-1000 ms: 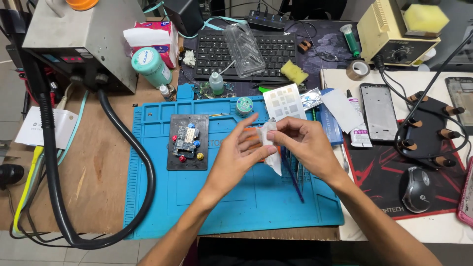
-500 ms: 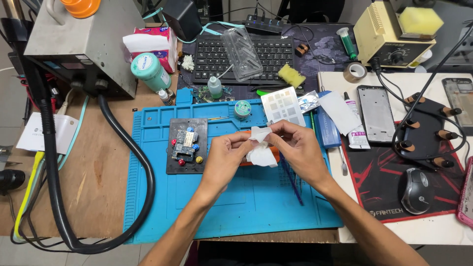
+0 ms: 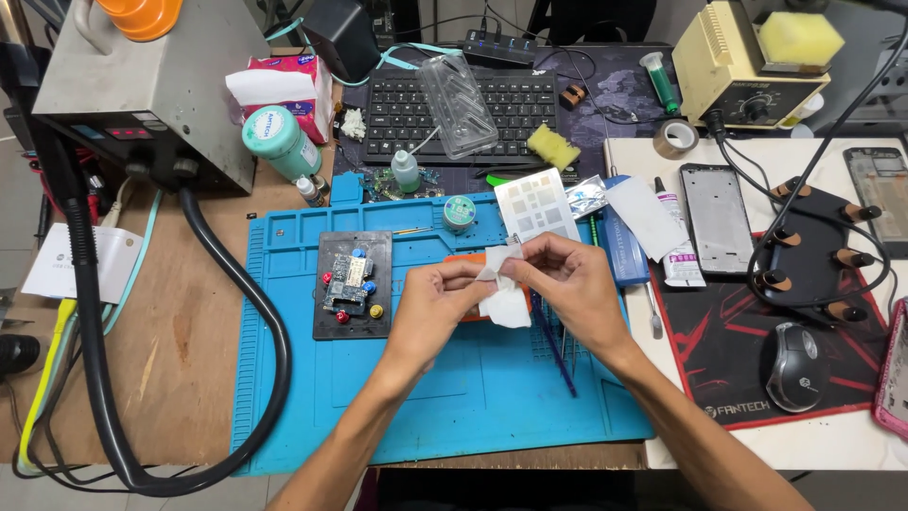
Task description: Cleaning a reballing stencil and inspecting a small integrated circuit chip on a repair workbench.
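Hands meet over the middle of the blue work mat (image 3: 454, 397): left hand (image 3: 437, 301) and right hand (image 3: 567, 284) both pinch a white tissue (image 3: 503, 301) between closed fingertips. Circuit board holder (image 3: 352, 284) lies just left, near the mat's upper-left corner.

White tissue (image 3: 504, 293) – small, crumpled, soft-edged – sits pinched between both hands over the blue mat, approx. mid-counter. Upper corner folded up by the fingertips, lower part hanging loose. Part of an orange item (image 3: 470, 259) shows just behind it – mostly hidden.
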